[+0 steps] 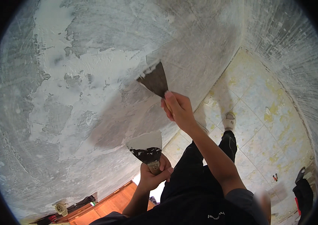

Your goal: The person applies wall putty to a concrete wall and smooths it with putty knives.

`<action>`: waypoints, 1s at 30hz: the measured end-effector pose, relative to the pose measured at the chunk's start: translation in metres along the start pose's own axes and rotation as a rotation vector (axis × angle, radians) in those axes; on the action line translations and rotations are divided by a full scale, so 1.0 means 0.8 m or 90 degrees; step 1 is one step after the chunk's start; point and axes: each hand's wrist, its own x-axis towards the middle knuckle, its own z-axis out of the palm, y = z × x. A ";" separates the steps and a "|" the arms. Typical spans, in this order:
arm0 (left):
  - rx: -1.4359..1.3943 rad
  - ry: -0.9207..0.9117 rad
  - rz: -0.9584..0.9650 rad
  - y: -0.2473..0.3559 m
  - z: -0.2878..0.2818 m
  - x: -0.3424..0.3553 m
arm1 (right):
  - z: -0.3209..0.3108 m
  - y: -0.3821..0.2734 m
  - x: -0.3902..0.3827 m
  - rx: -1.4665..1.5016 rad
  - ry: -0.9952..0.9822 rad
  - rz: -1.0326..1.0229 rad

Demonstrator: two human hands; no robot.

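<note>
My right hand point(179, 108) grips the handle of a dark-bladed putty knife point(155, 80), arm stretched forward. White putty lies along its far edge, which meets or nearly meets the grey wall point(129, 26); whether they touch I cannot tell. Lower and nearer to my body, my left hand point(154, 176) is closed round the handle of a second, wide putty knife point(144, 144). A thick layer of pale putty covers the upper part of that blade, with dark metal showing below. Rough white putty point(87, 62) is spread over the wall to the left of the right-hand knife.
A second wall point(283, 41) rises on the right. Between the walls runs a stained tile floor point(249, 112), where my slippered foot point(229, 122) stands. A small red-and-black item point(275, 177) and a dark bundle point(303, 195) lie lower right. Orange wooden boards point(110, 206) show lower left.
</note>
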 end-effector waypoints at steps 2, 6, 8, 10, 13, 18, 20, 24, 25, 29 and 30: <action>0.001 0.000 0.009 0.001 -0.001 -0.002 | -0.009 -0.001 -0.020 0.004 -0.003 0.061; 0.008 0.005 0.004 -0.002 0.003 -0.007 | 0.021 -0.054 -0.017 0.033 -0.018 0.015; 0.006 0.000 0.011 -0.004 0.004 -0.009 | 0.029 -0.063 -0.008 -0.016 -0.010 0.037; -0.002 -0.004 -0.009 -0.003 0.006 -0.013 | 0.011 -0.039 -0.024 -0.038 -0.008 0.059; 0.007 0.005 -0.003 -0.004 0.000 -0.019 | -0.005 -0.028 -0.044 -0.023 -0.005 0.086; 0.006 0.005 -0.029 -0.008 0.005 -0.017 | 0.028 -0.079 -0.018 0.010 0.007 0.017; 0.003 -0.001 -0.030 -0.008 0.008 -0.017 | 0.042 -0.080 -0.009 -0.006 0.017 0.074; 0.009 -0.006 -0.021 -0.007 0.010 -0.015 | 0.009 -0.007 -0.062 0.024 0.049 0.133; 0.009 -0.004 -0.025 -0.007 0.009 -0.015 | 0.001 -0.003 -0.083 0.060 0.082 0.152; 0.039 0.079 -0.060 -0.010 -0.011 -0.002 | -0.015 -0.039 -0.132 -0.017 0.102 0.150; 0.040 0.085 -0.061 -0.009 -0.010 0.002 | -0.021 -0.060 -0.141 -0.055 0.097 0.158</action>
